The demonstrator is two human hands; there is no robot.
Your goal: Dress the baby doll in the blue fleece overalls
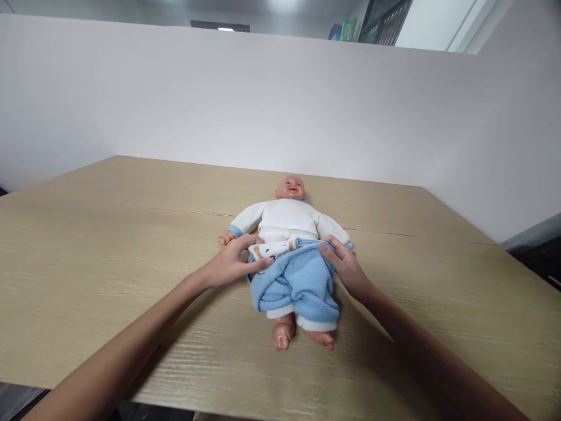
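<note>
A baby doll [292,188] lies on its back, head toward the far side and feet toward me. It wears a white top [289,217] with blue cuffs and light blue pants [293,280] with white hems. A white printed cloth [272,249] shows at the waist, above the pants' edge. My left hand [236,260] grips the waistband on the doll's left-hand side in view, thumb over the front. On the opposite side my right hand [344,263] pinches the waistband between thumb and fingers. Both feet of the doll stick out below the hems.
The doll rests on a wooden table [131,234] with a seam running across it. A white partition [263,105] rises behind the table and along its right. Past its top edge, a green package [349,30] is visible.
</note>
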